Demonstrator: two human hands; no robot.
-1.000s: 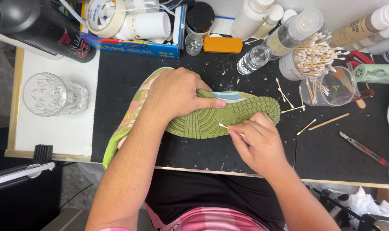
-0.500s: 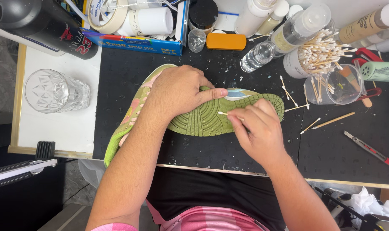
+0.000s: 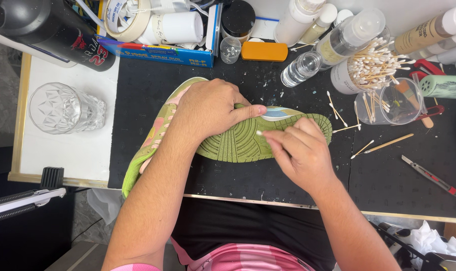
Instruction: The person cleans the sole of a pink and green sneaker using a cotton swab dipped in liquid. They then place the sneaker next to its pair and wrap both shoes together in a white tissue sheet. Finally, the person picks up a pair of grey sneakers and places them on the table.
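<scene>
Cotton swab against a green sneaker sole

The left hand [image 3: 210, 108] clamps the sneaker [image 3: 238, 140] sole-up on the black bench [image 3: 388, 175], steadying it; the right hand [image 3: 298, 150] pinches a cotton swab [image 3: 259, 133] at the tread. A swab jar [image 3: 358, 70], bottles, a plastic cup [image 3: 388, 103] and a utility knife [image 3: 428, 175] crowd the right side.

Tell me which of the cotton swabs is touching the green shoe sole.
The white-tipped cotton swab pinched in the right hand; its tip presses the green rubber sole. The others lie loose or stand in containers.
</scene>
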